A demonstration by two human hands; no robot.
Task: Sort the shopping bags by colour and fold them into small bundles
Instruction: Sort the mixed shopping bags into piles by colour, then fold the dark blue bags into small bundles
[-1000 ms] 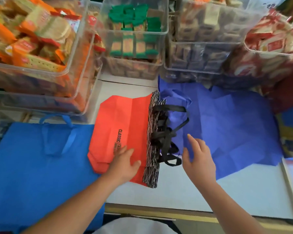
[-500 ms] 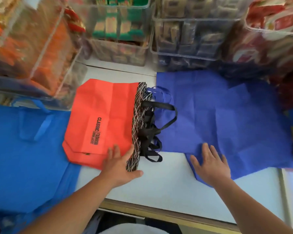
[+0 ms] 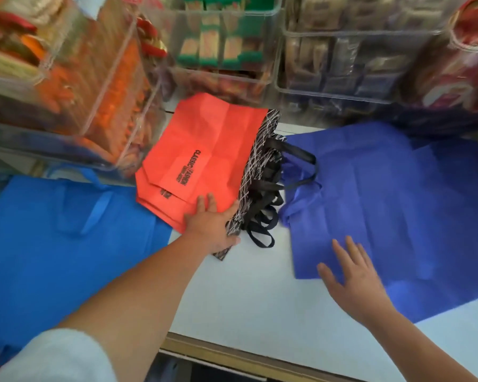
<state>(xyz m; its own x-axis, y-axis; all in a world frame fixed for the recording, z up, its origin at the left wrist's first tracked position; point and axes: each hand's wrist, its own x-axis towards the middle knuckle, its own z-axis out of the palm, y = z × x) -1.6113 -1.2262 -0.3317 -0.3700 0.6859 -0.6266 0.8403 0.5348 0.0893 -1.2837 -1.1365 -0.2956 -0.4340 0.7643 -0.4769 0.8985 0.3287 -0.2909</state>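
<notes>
I see a stack of flat orange-red non-woven shopping bags (image 3: 213, 150) lying on the white desk (image 3: 260, 299), just left of centre and close under the clear plastic bins of snack packets (image 3: 226, 37) at the back. The stack is skewed: its mouth edge, a black band scribbled with white lines (image 3: 260, 161), runs from far right to near left, and the mouth points right. Limp black webbing handles (image 3: 262, 213) spill off that edge in a tangle onto the desk. Black print on the top bag reads sideways, along the band. The fabric is matt and shows square fold creases. My left hand (image 3: 213, 224) lies on the near corner of the stack, fingers (image 3: 204, 202) straight and spread, pressing flat with nothing gripped. To the right, a wide indigo non-woven bag (image 3: 384, 194) lies spread out, its long axis across the desk and its self-coloured handles (image 3: 301, 205) pointing left, touching the black ones. My right hand (image 3: 356, 282) rests palm-down on its near left corner, fingers splayed, holding nothing. On the far left a bright blue bag (image 3: 53, 257) lies flat, its ribbon handle (image 3: 97, 208) towards the bins.
</notes>
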